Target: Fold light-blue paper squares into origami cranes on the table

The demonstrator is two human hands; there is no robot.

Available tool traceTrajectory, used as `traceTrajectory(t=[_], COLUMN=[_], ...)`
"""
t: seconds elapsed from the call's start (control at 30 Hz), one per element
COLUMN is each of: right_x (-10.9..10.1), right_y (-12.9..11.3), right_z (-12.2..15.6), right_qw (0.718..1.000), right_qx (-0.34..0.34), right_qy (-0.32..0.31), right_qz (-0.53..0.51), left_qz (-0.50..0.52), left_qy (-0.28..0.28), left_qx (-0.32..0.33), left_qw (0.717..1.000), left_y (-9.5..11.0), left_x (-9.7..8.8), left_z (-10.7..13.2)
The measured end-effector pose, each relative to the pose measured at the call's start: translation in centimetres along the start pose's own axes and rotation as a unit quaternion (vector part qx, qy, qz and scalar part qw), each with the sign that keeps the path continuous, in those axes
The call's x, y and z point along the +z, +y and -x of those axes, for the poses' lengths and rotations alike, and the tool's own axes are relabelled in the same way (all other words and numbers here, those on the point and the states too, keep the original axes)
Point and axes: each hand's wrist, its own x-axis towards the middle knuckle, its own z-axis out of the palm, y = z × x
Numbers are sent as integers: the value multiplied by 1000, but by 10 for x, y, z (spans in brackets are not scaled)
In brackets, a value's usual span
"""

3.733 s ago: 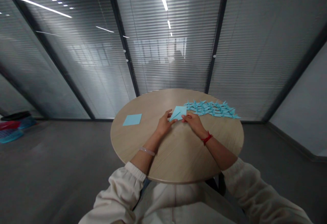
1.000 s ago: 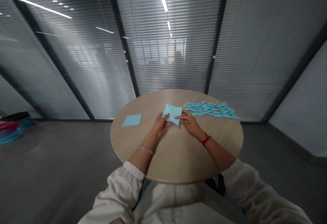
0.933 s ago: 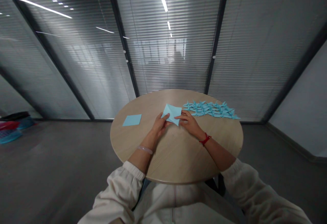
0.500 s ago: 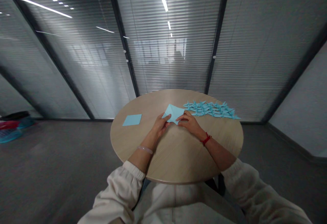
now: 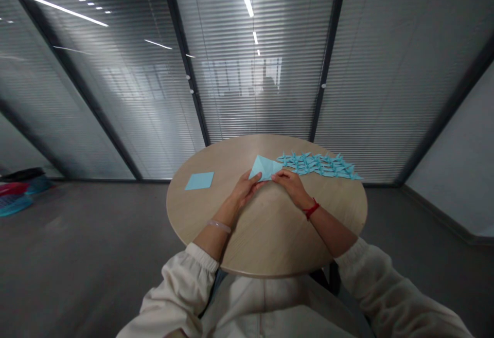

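A light-blue sheet of origami paper [image 5: 264, 167], partly folded with creases showing, is held up over the middle of the table. My left hand [image 5: 245, 188] grips its lower left side, thumb on top and fingers beneath. At the lower right edge, my right hand [image 5: 289, 183] pinches the paper between thumb and fingers. Just beyond that hand, several folded blue paper cranes [image 5: 318, 165] lie in rows. Flat on the table to the left is blue paper [image 5: 199, 180]; whether it is one sheet or a stack I cannot tell.
The round wooden table [image 5: 270, 245] reaches close to my lap. Behind it stands a glass partition with blinds [image 5: 258, 111]. Blue and red baskets [image 5: 17, 194] sit on the floor at the far left.
The paper's near corner has been folded up, so its lower edge is now straighter. Both hands have shifted slightly to the right with it.
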Motion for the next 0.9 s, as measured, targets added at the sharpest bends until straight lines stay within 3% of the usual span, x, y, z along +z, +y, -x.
traceTrajectory(t=[0.33,0.53,0.7,0.9], right_x=[-1,2,5,3], right_y=[13,8,4,-6], right_z=[-7,-6,-6,-1], right_qw=[997,995,997,1000], right_qx=[-10,-4,24,26], right_qy=[46,42,43,-3], right_qz=[-61,-91,-61,9], left_qz=[-77,-159,-176,-204], left_qy=[-19,73,99,117], left_qx=[17,74,103,131], left_qw=[997,982,974,963], left_y=[-1,-4,-4,-1], left_x=[6,2,-2,-2], left_z=[2,-1,-5,-5])
